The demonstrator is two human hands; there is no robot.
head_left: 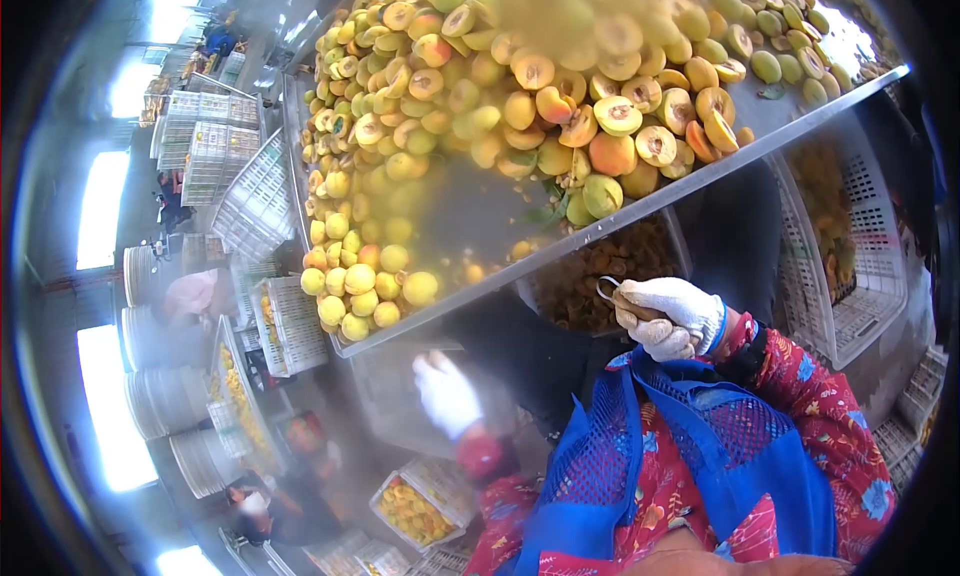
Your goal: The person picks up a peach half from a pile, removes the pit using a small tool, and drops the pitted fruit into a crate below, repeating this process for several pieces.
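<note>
My right hand (672, 318), in a white glove, is closed around a small tool (607, 288) with a curved metal loop at its end. It is over a bin of brownish pieces (590, 276), below the metal table's edge (620, 219). My left hand (447, 394), also gloved, is off the table near its lower corner. It is blurred, and whether it holds anything is unclear. Many yellow-orange fruits lie on the table, several of them halves (657, 146) with cut faces up. Whole fruits (360, 279) cluster at the table's lower left corner.
A white crate (845, 316) with brownish contents stands at the right. Another crate (425, 496) of fruit is on the floor below. Stacked crates (215, 156), round white tubs (165, 386) and a masked person (275, 506) appear at the left. Haze blurs parts of the view.
</note>
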